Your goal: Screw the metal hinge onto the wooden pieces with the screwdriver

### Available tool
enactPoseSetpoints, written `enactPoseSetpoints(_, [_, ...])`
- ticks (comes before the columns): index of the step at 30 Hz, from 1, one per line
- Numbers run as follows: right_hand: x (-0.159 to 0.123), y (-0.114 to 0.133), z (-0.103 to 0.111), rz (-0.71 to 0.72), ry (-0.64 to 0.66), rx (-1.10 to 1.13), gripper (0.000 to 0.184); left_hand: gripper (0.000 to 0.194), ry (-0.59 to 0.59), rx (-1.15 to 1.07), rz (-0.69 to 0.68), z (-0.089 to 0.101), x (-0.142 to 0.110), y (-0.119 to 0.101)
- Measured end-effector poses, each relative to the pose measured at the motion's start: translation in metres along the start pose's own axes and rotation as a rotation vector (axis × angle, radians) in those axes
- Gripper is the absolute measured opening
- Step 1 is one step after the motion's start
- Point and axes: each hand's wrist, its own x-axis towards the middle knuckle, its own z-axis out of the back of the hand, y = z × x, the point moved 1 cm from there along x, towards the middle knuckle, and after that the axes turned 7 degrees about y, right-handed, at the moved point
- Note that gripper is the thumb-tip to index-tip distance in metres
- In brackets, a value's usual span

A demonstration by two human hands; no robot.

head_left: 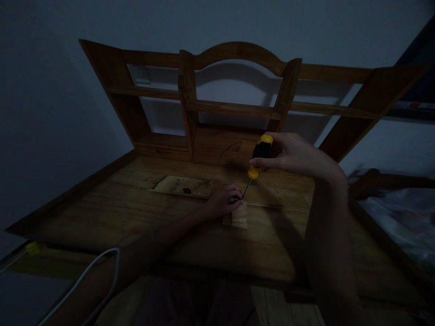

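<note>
While the right hand (288, 153), at right of centre in the frame, closes its thumb and fingers around the handle of the screwdriver (263, 149), the left hand (224, 200), near the centre, curls its fingers in around a small dark part (234, 199) with a metallic glint. The shaft (248, 187) slants down and leftward to the left fingertips; whether its tip is seated in anything is too small to tell. Good practice, as judged from this pose, calls for lining the shaft up with whatever it engages, pressing along its axis while turning, and keeping the steadying fingertips out of the tip's path, since a slip would run straight toward them. More light would also help.

Materials: the handle is rounded and bulbous, yellow at both ends with a black middle; the shaft is slim, straight metal. Just below the left fingers lies a pale, rough-looking wooden piece (239, 217). At left of centre, a longer light board (171, 183) bears dark blotches. Both rest on the broad, grained wooden desktop (112, 203), behind which a shelf unit (234, 107) rises beneath an arched top rail.
</note>
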Motion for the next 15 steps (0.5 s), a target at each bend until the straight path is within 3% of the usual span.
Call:
enactPoseSetpoints(10, [0.006, 0.021, -0.013, -0.089, -0.211, -0.309, 0.046, 0.005, -0.007, -0.003, -0.014, -0.001, 0.0, -0.001])
enactPoseSetpoints(15, [0.011, 0.021, -0.017, -0.1, -0.202, -0.306, 0.044, 0.005, 0.006, 0.008, 0.001, 0.0, 0.001, -0.003])
